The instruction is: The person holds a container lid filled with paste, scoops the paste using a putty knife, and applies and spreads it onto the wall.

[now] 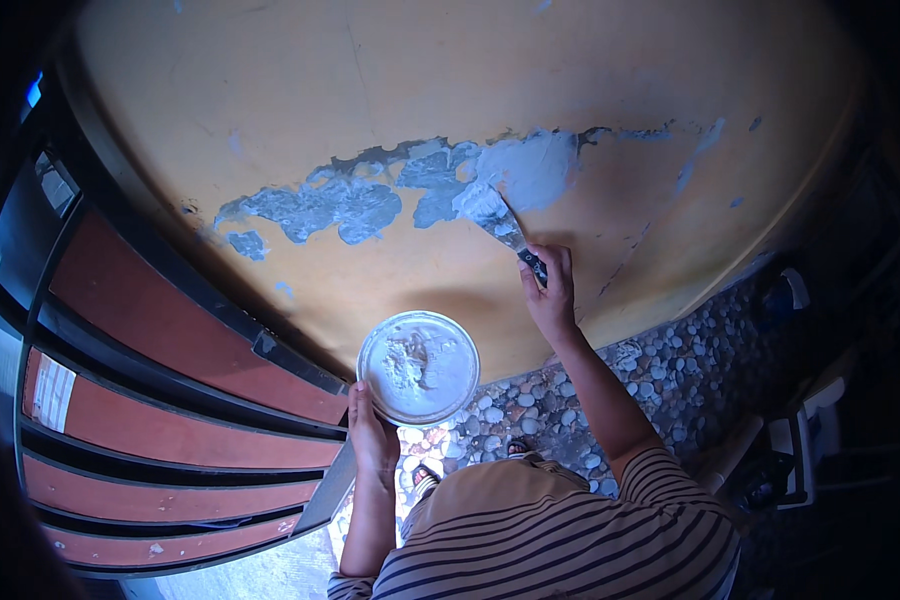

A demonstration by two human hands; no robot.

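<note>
My right hand (554, 290) grips the dark handle of a putty knife (510, 232). Its blade, loaded with white filler, lies against the wall (410, 60) at the lower left edge of a smooth white filled patch (530, 168). To the left of that patch, the yellow paint has flaked off in ragged grey areas (340, 205). Lower down, my left hand (372, 425) holds a round tub (476, 350) of white filler by its rim, tilted so that its scooped, lumpy contents (418, 365) show.
On the left stands a dark metal frame with reddish-brown panels (190, 320), close to my left forearm. Pebbles (670, 370) cover the ground below the wall. A white and dark object (795, 450), its kind unclear, stands in shadow at the right.
</note>
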